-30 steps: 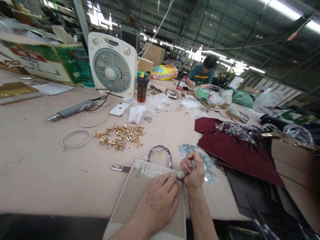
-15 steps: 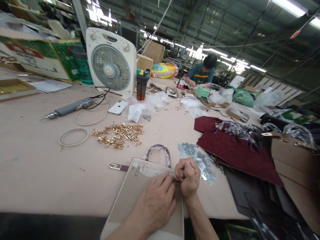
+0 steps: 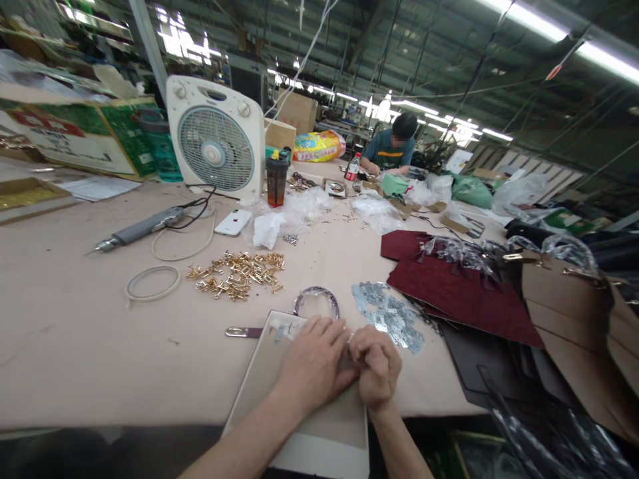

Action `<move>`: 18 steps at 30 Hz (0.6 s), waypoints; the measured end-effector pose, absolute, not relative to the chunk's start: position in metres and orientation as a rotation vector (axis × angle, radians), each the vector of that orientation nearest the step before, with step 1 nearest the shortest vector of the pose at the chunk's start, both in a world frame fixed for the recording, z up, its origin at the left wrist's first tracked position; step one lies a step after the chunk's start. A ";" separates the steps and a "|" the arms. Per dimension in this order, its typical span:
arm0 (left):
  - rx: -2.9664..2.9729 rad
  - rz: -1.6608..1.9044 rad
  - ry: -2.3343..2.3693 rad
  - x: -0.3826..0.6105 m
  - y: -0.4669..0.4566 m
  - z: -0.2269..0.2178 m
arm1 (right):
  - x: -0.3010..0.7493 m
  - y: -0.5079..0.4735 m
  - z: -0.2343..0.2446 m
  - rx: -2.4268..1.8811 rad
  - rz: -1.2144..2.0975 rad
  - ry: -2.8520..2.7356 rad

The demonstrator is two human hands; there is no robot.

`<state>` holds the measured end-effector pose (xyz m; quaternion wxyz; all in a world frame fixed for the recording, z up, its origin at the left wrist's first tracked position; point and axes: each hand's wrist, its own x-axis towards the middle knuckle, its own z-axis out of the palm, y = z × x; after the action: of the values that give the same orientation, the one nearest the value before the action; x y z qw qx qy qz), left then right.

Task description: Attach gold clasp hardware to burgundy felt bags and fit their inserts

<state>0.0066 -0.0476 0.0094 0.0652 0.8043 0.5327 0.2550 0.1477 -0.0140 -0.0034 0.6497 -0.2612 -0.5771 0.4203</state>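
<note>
A pale bag panel (image 3: 344,442) lies at the table's front edge, its lower end past the edge. Plastic-wrapped at its top is a dark purple loop handle (image 3: 317,291), and a purple strap with a metal end plate (image 3: 243,332) sticks out to the left. My left hand (image 3: 312,362) rests flat across the panel's upper part, fingers stretched toward the top edge. Beside it, at the upper right corner, my right hand (image 3: 378,366) is closed in a fist; what it grips is hidden. Small metal plates (image 3: 282,330) show at the panel's upper left.
Gold fasteners (image 3: 244,271) and flat metal plates (image 3: 387,313) lie in piles beyond the panel. A tape roll (image 3: 152,284), electric screwdriver (image 3: 140,227), phone (image 3: 233,222), cup (image 3: 277,179) and fan (image 3: 215,136) are farther left. Maroon bag pieces (image 3: 459,286) lie right. A person (image 3: 392,150) sits across.
My left hand has shifted up the panel toward its top edge, fingers straighter and over the edge. The right fist stays at the corner. The camera view has shifted slightly.
</note>
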 end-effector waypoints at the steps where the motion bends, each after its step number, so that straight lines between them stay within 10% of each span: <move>1: 2.425 0.755 1.613 0.007 -0.048 0.010 | 0.151 -0.012 0.004 -0.632 1.040 -1.197; 18: 2.349 0.800 1.634 0.006 -0.048 0.012 | 0.139 -0.035 0.006 -0.521 0.974 -1.130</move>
<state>0.0059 -0.0481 0.0115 0.0850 0.7877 0.5480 0.2683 0.1393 -0.0348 0.0061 0.7038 -0.2341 -0.5081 0.4378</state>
